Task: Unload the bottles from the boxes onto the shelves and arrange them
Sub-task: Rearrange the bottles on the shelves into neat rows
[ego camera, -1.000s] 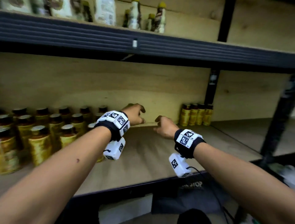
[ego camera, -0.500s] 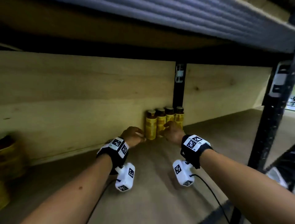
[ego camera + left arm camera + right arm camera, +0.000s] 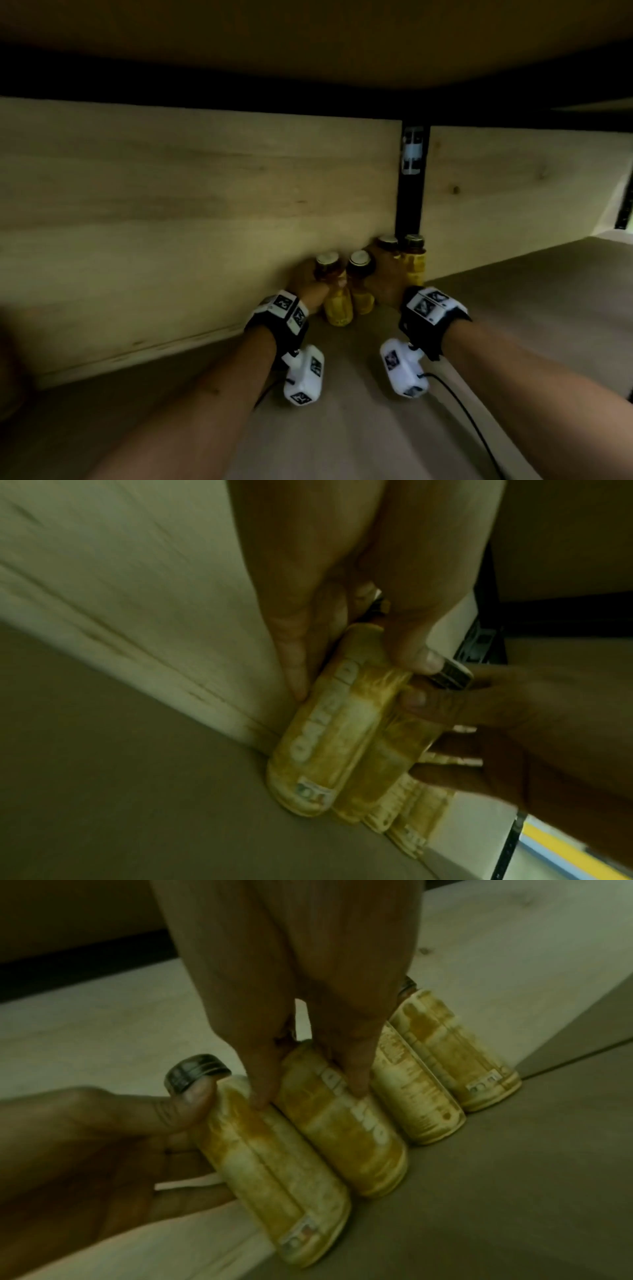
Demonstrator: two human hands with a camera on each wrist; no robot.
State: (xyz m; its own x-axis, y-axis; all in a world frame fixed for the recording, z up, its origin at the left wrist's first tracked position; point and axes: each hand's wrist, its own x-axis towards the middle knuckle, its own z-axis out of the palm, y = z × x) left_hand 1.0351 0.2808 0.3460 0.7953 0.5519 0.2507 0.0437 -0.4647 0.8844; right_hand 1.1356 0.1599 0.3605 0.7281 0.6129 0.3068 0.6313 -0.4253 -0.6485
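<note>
- While you've got both hands at the row, work it from the left end: your left hand is curled round the leftmost bottle, thumb on the front near the cap, fingers behind betw. bottle & back panel. Grasping, not just resting.
- Leftmost bottle leans a bit off upright in the head view; base looks down on the shelf board. Square it up before you let go, else it may tip into its neighbour.
- Keep the left thumb low on the shoulder, not on the cap; I'd judge a push at the cap tilts more than it slides.
- 2nd bottle touches the 1st. Your right hand comes over it, two fingertips down either side of its label; thumb not seen, but that reads as a pinch on the 2nd bottle.
- Slide the pair together, bases flat, toward the back panel; don't lift, little headroom under the upper shelf.
- 3rd bottle & 4th bottle stand upright, touching, just by the black post. Close the gap to them gently so the row ends flush, labels fwd.
- Pics are dim/blurred, so label text & exact gaps: can't tell.
</note>
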